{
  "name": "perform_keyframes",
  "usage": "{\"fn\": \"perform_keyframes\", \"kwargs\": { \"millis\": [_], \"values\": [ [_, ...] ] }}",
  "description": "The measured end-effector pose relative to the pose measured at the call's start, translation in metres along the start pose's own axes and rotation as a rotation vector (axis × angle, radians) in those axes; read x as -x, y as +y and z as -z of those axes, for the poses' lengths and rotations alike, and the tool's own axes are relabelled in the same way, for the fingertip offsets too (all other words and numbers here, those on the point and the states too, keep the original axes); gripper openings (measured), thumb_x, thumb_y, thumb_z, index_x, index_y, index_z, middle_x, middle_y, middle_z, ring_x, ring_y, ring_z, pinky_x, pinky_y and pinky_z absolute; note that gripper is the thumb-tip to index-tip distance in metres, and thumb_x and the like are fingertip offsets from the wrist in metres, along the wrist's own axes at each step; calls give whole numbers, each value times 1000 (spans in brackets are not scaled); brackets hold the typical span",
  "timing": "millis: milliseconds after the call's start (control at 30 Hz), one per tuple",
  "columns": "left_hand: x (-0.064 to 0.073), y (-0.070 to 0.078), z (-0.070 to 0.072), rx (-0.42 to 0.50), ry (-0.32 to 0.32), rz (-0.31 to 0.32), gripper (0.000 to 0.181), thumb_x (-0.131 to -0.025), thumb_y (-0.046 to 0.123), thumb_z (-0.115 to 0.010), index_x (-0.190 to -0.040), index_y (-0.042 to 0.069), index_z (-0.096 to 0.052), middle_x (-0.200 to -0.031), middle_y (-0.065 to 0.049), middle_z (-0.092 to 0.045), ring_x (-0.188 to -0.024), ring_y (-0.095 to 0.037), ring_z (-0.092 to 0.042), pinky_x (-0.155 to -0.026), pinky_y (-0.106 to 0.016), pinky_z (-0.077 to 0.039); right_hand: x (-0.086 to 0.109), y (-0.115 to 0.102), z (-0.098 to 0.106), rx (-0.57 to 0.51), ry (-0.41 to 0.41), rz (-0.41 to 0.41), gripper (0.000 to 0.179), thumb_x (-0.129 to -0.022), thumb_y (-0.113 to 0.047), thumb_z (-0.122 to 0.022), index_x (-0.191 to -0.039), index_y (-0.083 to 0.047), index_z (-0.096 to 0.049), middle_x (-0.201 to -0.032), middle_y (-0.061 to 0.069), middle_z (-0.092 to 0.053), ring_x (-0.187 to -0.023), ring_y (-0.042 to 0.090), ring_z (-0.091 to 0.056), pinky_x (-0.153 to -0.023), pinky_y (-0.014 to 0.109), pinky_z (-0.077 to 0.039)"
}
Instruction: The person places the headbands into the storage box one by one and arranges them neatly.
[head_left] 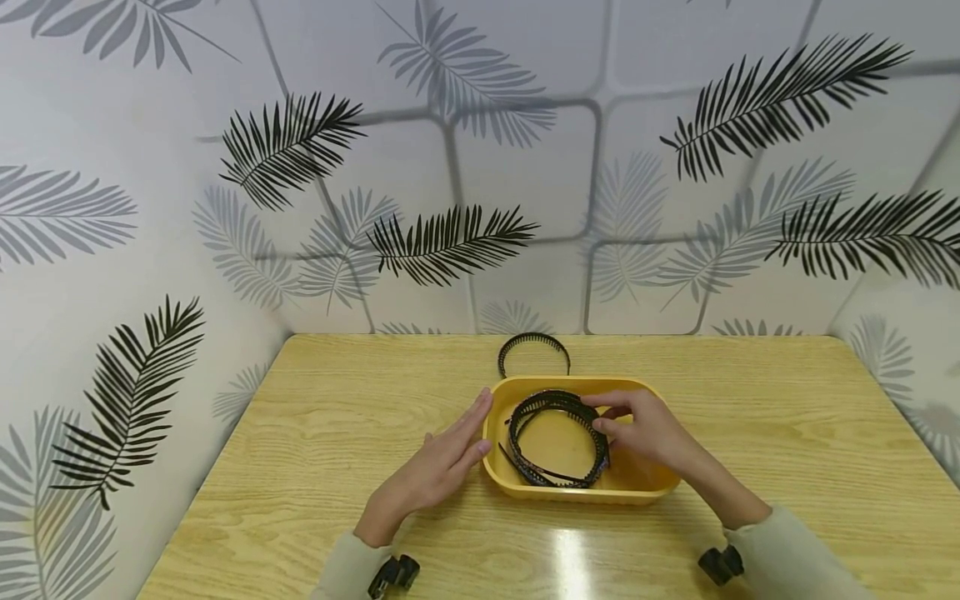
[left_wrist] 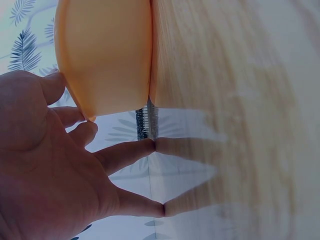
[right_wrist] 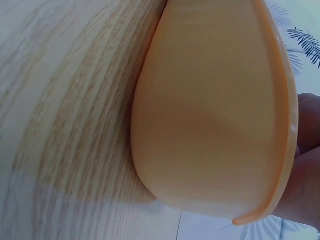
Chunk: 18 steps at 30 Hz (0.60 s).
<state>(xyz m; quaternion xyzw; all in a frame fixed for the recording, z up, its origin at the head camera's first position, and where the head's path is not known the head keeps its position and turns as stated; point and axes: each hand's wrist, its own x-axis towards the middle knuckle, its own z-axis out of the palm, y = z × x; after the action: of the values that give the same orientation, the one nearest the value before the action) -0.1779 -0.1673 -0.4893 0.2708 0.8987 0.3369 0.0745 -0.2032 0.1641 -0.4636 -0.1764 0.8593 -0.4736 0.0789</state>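
Observation:
A yellow plastic basin (head_left: 645, 487) stands on the table, with several black toothed headbands (head_left: 525, 467) nested in a ring inside it. My right hand (head_left: 647, 429) reaches over the basin's right side and pinches a headband between thumb and fingers. That hand is mostly hidden behind the basin wall (right_wrist: 210, 115) in the right wrist view. My left hand (head_left: 438, 467) touches the basin's left rim, its fingers mostly straight and spread. In the left wrist view the left thumb and nearer fingers meet the basin (left_wrist: 107, 60), while two fingers reach the tabletop.
One more black toothed headband (head_left: 534, 337) stands on the table just behind the basin. The wood-grain table (head_left: 337, 408) ends at a wall (head_left: 525, 167) with leaf-print covering at the back.

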Motion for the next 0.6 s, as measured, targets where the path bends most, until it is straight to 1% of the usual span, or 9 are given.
{"fn": "perform_keyframes", "kwargs": {
  "millis": [200,367,500,600],
  "values": [
    [0,1,1,-1,1,0,63,-113,32,-41,-167,22,-9,-171,8,-4,-155,-28,-16,-102,-87,-11,1,1,0,-34,-9,-3,35,-98,0,-67,-132,4,-67,-131,28,-64,-105,37,-68,-67,29,-60],
    [0,0,0,-4,3,-3,63,-113,32,-41,-167,22,-9,-171,8,-4,-155,-29,-16,-101,-88,-11,3,1,1,-75,-9,0,34,-99,-1,-66,-133,5,-66,-133,28,-62,-107,38,-67,-68,32,-61],
    [0,0,0,-8,5,-3,63,-113,32,-40,-167,22,-9,-171,8,-4,-155,-28,-16,-101,-88,-11,4,2,4,-81,6,0,33,-100,-4,-66,-132,5,-67,-133,27,-63,-100,32,-71,-68,34,-62],
    [-1,-1,0,-9,3,-4,63,-113,32,-40,-167,22,-9,-171,9,-4,-155,-28,-16,-101,-88,-11,5,3,8,-113,17,14,33,-100,-3,-66,-131,7,-66,-133,29,-62,-93,29,-73,-68,36,-62]
  ]
}}
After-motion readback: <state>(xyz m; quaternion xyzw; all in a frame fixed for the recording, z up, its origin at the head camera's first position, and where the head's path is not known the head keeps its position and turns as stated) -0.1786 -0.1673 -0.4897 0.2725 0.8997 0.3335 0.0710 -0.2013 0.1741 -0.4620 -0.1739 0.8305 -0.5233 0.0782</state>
